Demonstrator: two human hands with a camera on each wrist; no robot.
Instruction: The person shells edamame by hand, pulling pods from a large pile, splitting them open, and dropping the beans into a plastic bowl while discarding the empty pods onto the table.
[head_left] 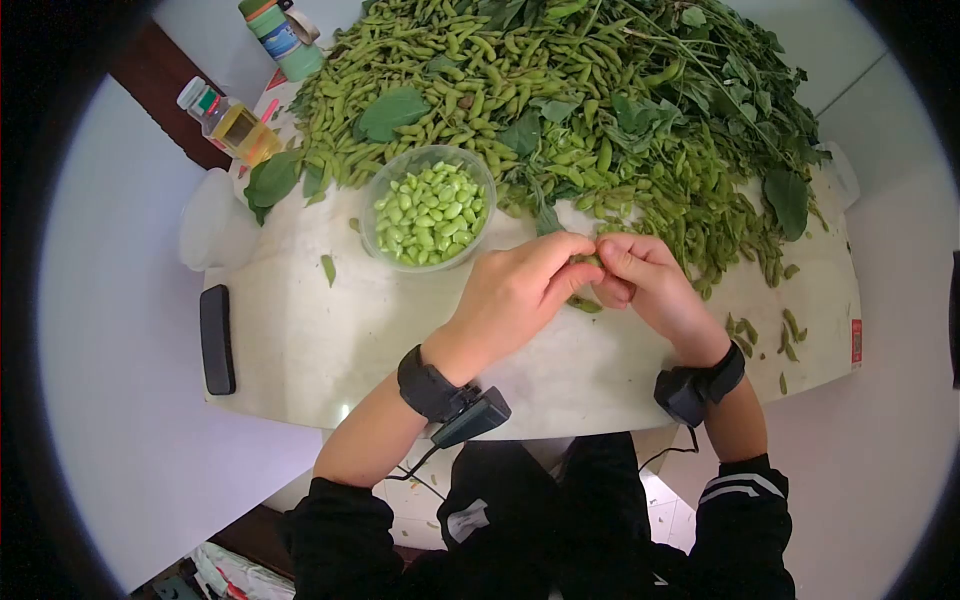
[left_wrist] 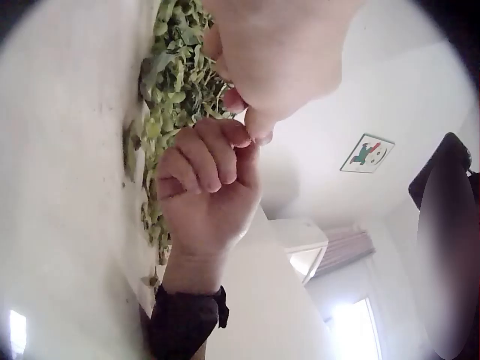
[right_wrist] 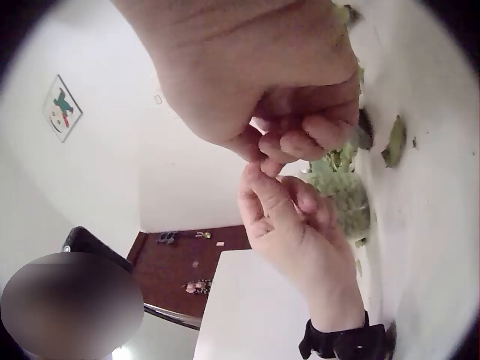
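Note:
Both hands meet over the table's middle, right of the bowl. A green pod shows between their fingertips, mostly covered. The left hand pinches it between thumb and forefinger. The right hand has its thumb and curled fingers on the pod's other end. Another pod lies on the table just below the fingers. A clear round bowl holding shelled green beans stands left of the hands. The wrist views show the fingertips touching, with the pod hidden.
A large heap of pods and leafy stems covers the table's back. At left are a phone, an empty-looking plastic tub, an oil bottle and a green bottle. Loose pods lie at right.

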